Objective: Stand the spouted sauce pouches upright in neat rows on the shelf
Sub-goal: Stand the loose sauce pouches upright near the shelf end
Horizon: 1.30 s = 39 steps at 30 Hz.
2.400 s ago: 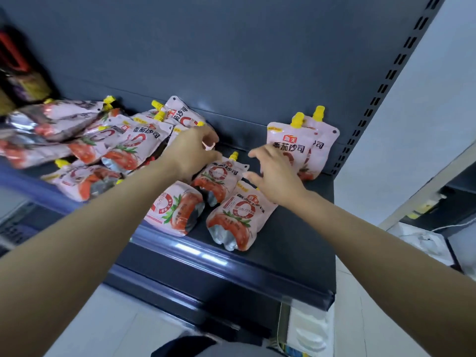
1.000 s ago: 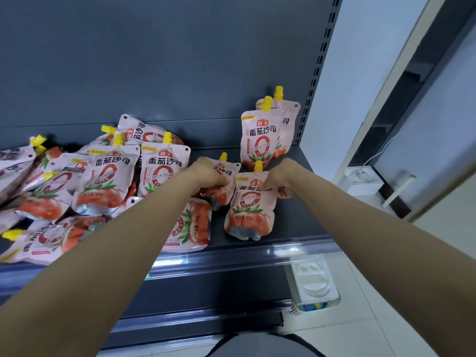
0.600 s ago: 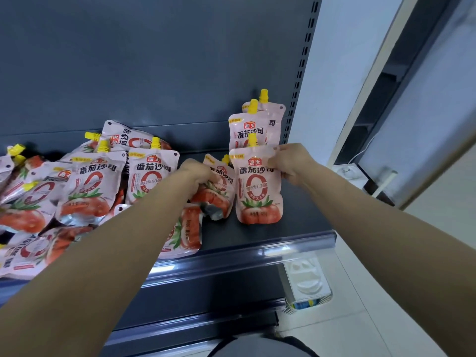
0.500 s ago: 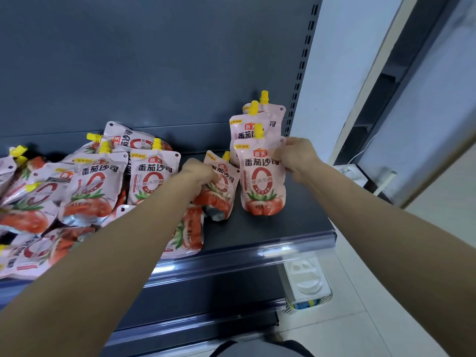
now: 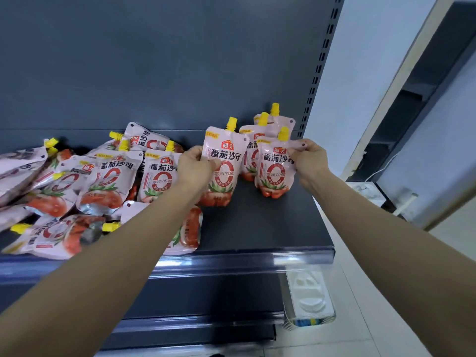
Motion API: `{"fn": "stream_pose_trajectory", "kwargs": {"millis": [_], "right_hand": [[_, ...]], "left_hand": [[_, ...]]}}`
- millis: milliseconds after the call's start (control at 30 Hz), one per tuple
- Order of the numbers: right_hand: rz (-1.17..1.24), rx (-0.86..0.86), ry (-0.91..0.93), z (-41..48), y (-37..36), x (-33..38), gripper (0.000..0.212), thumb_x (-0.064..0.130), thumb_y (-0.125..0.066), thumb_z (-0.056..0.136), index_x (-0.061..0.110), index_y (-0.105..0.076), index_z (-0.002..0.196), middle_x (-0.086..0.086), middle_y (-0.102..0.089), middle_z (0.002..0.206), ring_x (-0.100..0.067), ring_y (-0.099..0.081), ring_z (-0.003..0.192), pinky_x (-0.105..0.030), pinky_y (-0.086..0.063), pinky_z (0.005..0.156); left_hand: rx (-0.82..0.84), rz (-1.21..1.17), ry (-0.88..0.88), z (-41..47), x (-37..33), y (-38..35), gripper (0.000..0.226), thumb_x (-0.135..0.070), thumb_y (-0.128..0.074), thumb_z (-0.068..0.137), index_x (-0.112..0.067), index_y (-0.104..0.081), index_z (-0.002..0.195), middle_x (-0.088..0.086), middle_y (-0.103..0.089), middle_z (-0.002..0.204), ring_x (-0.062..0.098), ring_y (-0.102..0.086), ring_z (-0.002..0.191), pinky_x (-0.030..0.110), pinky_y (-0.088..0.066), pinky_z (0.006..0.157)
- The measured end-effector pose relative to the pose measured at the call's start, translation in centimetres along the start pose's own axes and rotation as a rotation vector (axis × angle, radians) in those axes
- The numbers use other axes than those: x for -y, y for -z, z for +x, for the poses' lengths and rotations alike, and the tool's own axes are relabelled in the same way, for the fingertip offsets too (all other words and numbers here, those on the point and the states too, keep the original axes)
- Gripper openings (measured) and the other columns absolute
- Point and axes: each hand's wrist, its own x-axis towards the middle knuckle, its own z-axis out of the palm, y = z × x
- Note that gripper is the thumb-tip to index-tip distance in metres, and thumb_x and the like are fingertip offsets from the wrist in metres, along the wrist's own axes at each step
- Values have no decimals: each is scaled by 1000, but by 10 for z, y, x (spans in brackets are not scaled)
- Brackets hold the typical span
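Pink tomato-sauce pouches with yellow spouts lie on a dark shelf (image 5: 257, 228). My left hand (image 5: 195, 166) grips the left edge of one pouch (image 5: 226, 150) and holds it upright. My right hand (image 5: 307, 161) pinches the top right corner of another upright pouch (image 5: 273, 171) at the shelf's right end. Two more pouches (image 5: 265, 124) stand upright right behind that one, against the back panel. A loose heap of pouches (image 5: 103, 176) lies flat or leaning on the left half of the shelf.
The shelf's front rail (image 5: 231, 261) runs across below my arms. A slotted upright (image 5: 319, 68) marks the right end of the shelf. A white plastic box (image 5: 306, 297) sits on the floor below. A flat pouch (image 5: 190, 228) lies near the front edge under my left forearm.
My left hand has lifted its pouch from the pile and stood it upright. My right hand has moved its upright pouch to the right, in front of the two standing ones.
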Motion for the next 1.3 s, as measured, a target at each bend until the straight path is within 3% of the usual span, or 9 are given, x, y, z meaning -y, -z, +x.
{"fn": "stream_pose_trajectory", "kwargs": {"millis": [67,233,400,600,733,800,967,1167,1300], "right_hand": [[26,3,-12,6,1,2,35,-6,-51,89,18,-52,63,-3,-52,69,-20,-47,78,-33,-40,67],[21,34,-15,19,4,5,37,-8,-52,87,18,-53,61,-6,-55,72,-22,-51,80,-35,-43,73],[26,161,-27,23,12,4,33,-9,-53,88,17,-56,68,-3,-62,73,-16,-60,65,-28,-54,61],[-14,231,-30,21,23,-1,34,-11,-59,83,4,-64,113,-11,-69,105,-23,-66,89,-38,-57,82],[-63,216,-2,18,34,3,29,-6,-60,86,4,-62,113,-6,-65,103,-19,-61,92,-21,-51,70],[-99,155,41,18,39,7,24,-2,-58,88,6,-61,110,-5,-62,103,-16,-56,92,-16,-47,69],[-210,9,205,18,50,13,29,3,-52,91,5,-58,119,-8,-62,118,-14,-53,97,-31,-47,100],[-294,61,396,-1,42,20,27,3,-47,94,6,-57,119,1,-58,110,-8,-51,95,-15,-39,85],[-325,78,472,-12,40,26,25,4,-46,95,7,-57,117,-4,-59,122,-12,-55,102,-19,-45,90]], "left_hand": [[-8,-30,-12,-4,1,-4,15,1,-63,83,-13,-61,89,9,-70,100,24,-68,85,36,-58,71],[29,-78,18,-19,17,-18,18,2,-60,85,-16,-60,85,9,-68,100,25,-67,87,40,-57,74],[123,-131,-18,-32,32,-32,21,10,-55,85,-11,-59,83,9,-67,89,23,-65,80,38,-57,74],[205,-159,-63,-49,35,-52,23,11,-53,86,-12,-57,87,7,-67,92,20,-66,83,34,-58,74],[244,-246,-21,-58,40,-68,25,12,-52,86,-10,-59,95,7,-68,98,22,-67,89,38,-58,78],[251,-256,14,-61,38,-75,26,10,-52,87,-5,-57,107,11,-67,106,26,-66,96,42,-56,83],[205,-179,67,-72,37,-85,36,5,-55,88,-7,-55,122,10,-65,120,26,-63,109,46,-53,91],[64,-192,11,-77,39,-94,24,4,-57,87,-9,-54,107,1,-67,99,17,-66,90,26,-58,66],[100,-176,4,-74,39,-96,25,7,-59,85,-16,-56,96,6,-66,107,24,-64,102,38,-56,81]]}}
